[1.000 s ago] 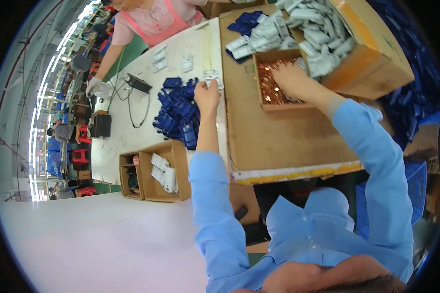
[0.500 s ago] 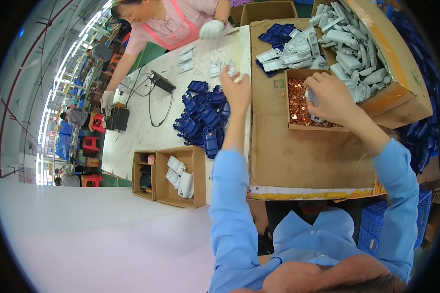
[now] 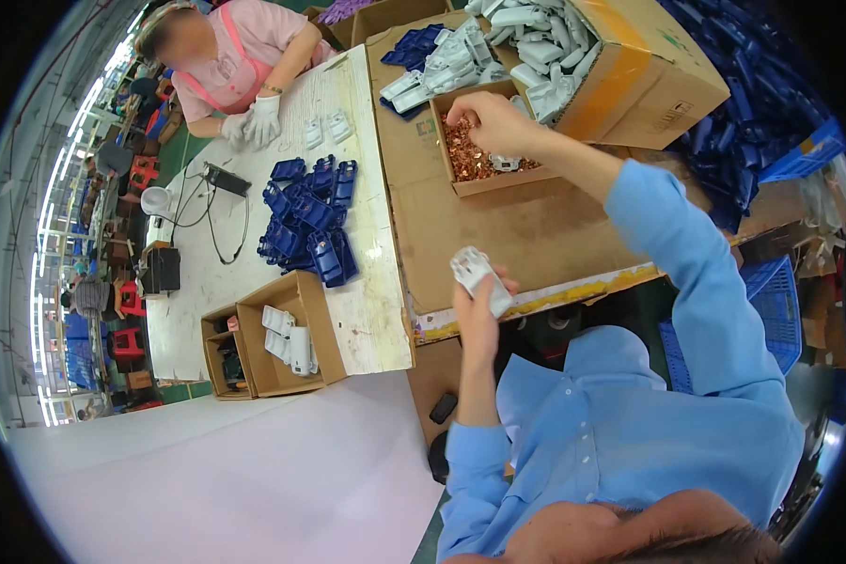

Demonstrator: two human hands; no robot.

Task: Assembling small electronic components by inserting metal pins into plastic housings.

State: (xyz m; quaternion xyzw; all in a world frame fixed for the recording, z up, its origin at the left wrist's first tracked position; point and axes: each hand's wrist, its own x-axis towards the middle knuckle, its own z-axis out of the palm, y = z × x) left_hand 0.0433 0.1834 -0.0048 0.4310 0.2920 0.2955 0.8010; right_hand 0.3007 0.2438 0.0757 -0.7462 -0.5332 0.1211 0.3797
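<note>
Head view: left hand (image 3: 477, 315) has thumb and fingers closed around a pale grey plastic shell (image 3: 477, 274), tilted, near the front edge of the cardboard-topped table (image 3: 536, 230). Right hand (image 3: 500, 124) is at the small carton (image 3: 506, 182) of copper-coloured pieces (image 3: 466, 162); fingers bent, tips close together; cannot tell whether they grip a piece. Blue plastic parts (image 3: 308, 214) lie heaped leftward on the white tabletop (image 3: 371, 310).

Blk box (image 3: 161, 270) on wht tbl (image 3: 193, 315) (red stools (image 3: 127, 344) beyond), blue crate (image 3: 780, 315) R.
</note>
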